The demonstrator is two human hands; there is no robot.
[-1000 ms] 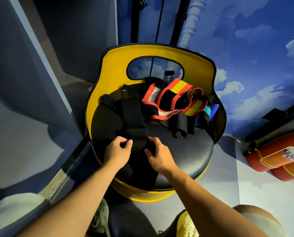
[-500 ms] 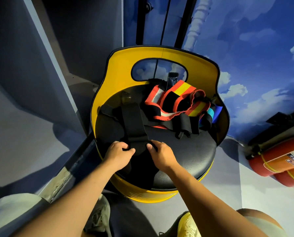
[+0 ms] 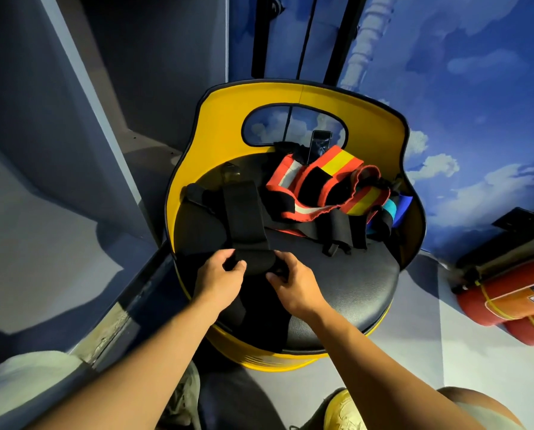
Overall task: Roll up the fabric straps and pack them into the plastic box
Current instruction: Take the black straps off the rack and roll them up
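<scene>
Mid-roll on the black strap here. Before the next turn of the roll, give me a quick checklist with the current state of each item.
1. Left hand holds the rolled end of the black strap: ok.
2. Right hand holds the other side of the roll: ok.
3. Unrolled length lies flat on the seat, running away from the hands: ok.
4. Strap free of the striped straps piled at the back: cannot tell, the far end is dark against the seat.
5. Plastic box within reach for packing: cannot tell; only something clear shows beyond the strap.
6. Phone propped against the backrest, clear of the rolling: ok.
</scene>
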